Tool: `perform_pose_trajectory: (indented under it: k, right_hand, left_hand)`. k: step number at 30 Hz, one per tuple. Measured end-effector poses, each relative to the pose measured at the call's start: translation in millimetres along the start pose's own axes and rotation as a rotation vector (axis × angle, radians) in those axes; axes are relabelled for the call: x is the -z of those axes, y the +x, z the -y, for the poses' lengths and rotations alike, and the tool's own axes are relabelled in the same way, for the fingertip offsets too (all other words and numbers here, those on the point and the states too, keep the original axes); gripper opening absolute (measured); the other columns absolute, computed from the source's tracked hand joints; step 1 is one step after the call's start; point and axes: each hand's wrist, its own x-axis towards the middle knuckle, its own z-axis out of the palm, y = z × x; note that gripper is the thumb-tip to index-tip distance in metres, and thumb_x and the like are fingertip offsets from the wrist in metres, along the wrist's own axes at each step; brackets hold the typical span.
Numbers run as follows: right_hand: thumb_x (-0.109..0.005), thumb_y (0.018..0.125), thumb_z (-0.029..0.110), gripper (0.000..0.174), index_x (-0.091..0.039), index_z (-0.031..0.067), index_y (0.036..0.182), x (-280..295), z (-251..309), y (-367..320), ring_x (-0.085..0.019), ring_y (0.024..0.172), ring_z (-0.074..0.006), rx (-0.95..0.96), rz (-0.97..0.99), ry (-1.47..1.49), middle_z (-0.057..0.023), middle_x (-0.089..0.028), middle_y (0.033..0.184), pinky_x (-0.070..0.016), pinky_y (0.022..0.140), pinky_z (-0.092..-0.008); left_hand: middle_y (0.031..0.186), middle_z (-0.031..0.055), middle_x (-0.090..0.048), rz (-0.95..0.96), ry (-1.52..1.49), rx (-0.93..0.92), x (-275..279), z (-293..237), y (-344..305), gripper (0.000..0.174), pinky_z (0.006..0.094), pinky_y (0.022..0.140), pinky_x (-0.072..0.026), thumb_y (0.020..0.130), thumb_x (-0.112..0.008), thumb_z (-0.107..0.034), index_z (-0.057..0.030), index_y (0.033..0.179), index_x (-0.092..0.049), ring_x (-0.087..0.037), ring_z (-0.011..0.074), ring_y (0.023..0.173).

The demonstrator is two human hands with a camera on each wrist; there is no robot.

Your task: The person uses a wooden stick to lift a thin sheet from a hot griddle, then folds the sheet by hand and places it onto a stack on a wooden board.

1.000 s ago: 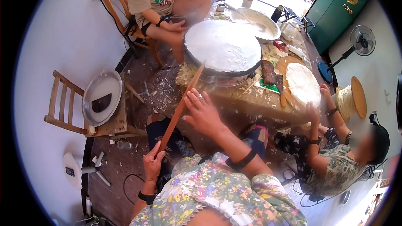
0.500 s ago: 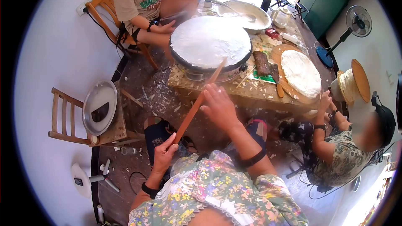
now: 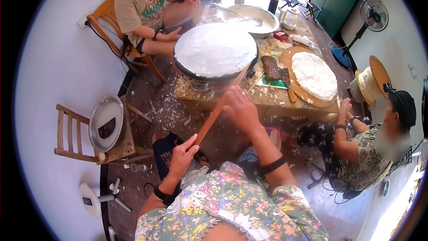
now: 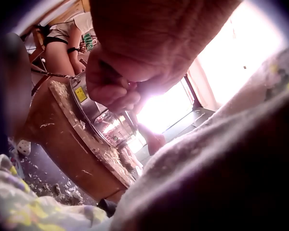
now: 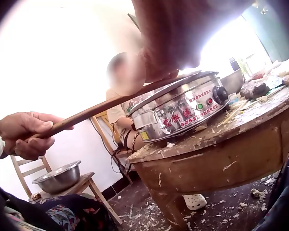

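Observation:
A long wooden spatula (image 3: 208,127) slants from my lap up to the round electric griddle (image 5: 178,113), whose top carries a white batter layer (image 3: 216,49). My left hand (image 3: 182,156) grips the spatula's near end; in the right wrist view its thumb lies along the wood. Farther up, my right hand (image 3: 243,110) holds the spatula from above with bent fingers, slightly blurred. The far end overlaps the griddle's near right rim. In the left wrist view, curled left-hand fingers (image 4: 113,91) fill the upper middle and hide their grip.
Right of the griddle lie a dark block (image 3: 270,68), a scraper (image 3: 289,85) and a board with white dough (image 3: 313,76). A batter basin (image 3: 263,13) stands behind. People sit at far left and right. A metal basin (image 3: 106,124) rests on a stool at left.
The spatula's far end has moved right along the griddle's near edge, with both hands following. The head view has shifted, and the person at right has drawn their hands back from the dough.

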Motion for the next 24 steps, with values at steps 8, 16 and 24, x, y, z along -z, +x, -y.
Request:
perform_pose_trajectory:
  k: [8,16,24]
  right_hand:
    - [-0.062,0.091,0.037,0.059,-0.051,-0.0019,0.135,16.6,11.6,1.0,-0.039,0.139,-0.0348,0.024,-0.014,-0.001,-0.0191,-0.046,0.146,-0.0284,0.116,-0.0462]
    - [-0.057,0.094,0.041,0.061,-0.051,-0.0037,0.135,-33.1,28.0,22.0,-0.037,0.141,-0.0337,0.121,0.019,-0.002,-0.0195,-0.046,0.146,-0.0269,0.116,-0.0468]
    - [-0.071,0.083,0.028,0.054,-0.057,-0.0042,0.125,-14.8,34.0,16.9,-0.044,0.134,-0.0353,0.084,0.004,0.038,-0.0186,-0.052,0.140,-0.0313,0.114,-0.0480]
  left_hand:
    - [0.118,0.0130,-0.070,-0.082,0.006,-0.080,0.8,5.2,-3.8,0.041,0.0239,0.086,-0.0494,0.089,-0.066,-0.004,0.0015,0.130,-0.060,-0.063,0.0091,0.100]
    - [0.112,0.0159,-0.072,-0.264,0.170,-0.206,14.1,13.2,-11.6,0.041,0.0245,0.082,-0.0505,0.089,-0.067,-0.004,0.0013,0.129,-0.060,-0.064,0.0079,0.094]
    - [0.111,0.0113,-0.072,-0.120,0.049,0.012,28.5,10.5,-20.1,0.043,0.0243,0.078,-0.0503,0.088,-0.067,-0.004,0.0012,0.130,-0.060,-0.064,0.0081,0.088]
